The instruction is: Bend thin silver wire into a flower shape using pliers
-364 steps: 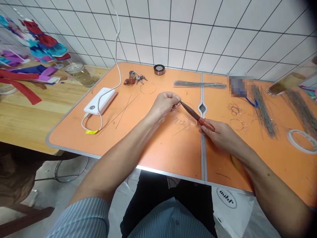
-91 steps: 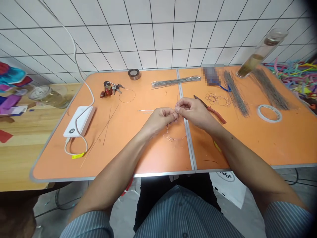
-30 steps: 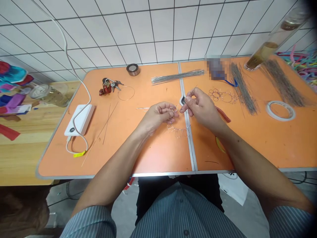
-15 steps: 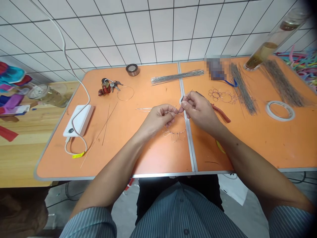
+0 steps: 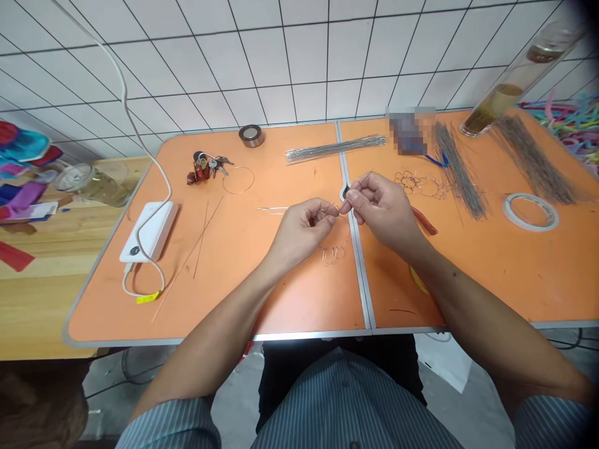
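My left hand is closed in a pinch on a thin looped wire frame held just above the orange table. My right hand is closed too, pinching a short straight wire whose end pokes up past its fingers, right beside the left fingertips. Red-handled pliers lie on the table behind my right hand, partly hidden by it.
Bundles of straight wires, finished wire flowers, a tape roll, a small dark roll, keys, a wire ring, a white power bank with its cable, loose wires, and a leaning bottle.
The pliers went from my right hand to the table; that hand now pinches a short wire. Over the last second the wire frame turned and dropped slightly in my left hand.
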Tool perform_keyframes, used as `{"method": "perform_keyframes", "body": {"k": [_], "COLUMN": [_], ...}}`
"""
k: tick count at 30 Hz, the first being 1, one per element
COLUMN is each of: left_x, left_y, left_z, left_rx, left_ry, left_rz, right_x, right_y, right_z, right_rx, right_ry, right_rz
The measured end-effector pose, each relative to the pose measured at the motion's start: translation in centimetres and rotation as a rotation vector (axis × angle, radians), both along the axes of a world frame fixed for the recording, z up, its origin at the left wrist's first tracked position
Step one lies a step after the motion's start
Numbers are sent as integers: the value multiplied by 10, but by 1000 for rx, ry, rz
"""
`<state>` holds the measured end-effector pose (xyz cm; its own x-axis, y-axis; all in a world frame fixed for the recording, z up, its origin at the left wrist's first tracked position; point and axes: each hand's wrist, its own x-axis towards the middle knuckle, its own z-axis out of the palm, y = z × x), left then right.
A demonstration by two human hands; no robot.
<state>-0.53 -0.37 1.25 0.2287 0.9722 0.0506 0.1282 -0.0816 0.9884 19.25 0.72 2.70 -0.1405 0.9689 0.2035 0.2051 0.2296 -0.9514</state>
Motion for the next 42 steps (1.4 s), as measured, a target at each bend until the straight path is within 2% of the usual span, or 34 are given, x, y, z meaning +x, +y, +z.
{"method": "perform_keyframes", "body": {"k": [4,9,13,19,27,35,42], "left_x": [0,0,0,1,1,3,1], "left_y": [-1,-2,-3,-5,-8,-8,-9], "left_z": [2,3,4,8,13,19,20], "left_rx": [34,31,38,38,1,-66,-66], "left_ry": [16,-4,-20,-37,-86,-136,-148], "left_rz": [57,82,77,68,29,8,15], "right_x": [-2,-5,-6,-9,-9,-2,0], "right_y": [-5,-13,-17,-18,-14,-3,1], "right_z": [3,2,3,6,16,8,5], "right_rx": [95,276,305,239,78,-71,-134], "right_ry": [13,-137,-188,-82,61,185,262], "right_rz": [-29,-97,-106,-151,-133,-72,-31]}}
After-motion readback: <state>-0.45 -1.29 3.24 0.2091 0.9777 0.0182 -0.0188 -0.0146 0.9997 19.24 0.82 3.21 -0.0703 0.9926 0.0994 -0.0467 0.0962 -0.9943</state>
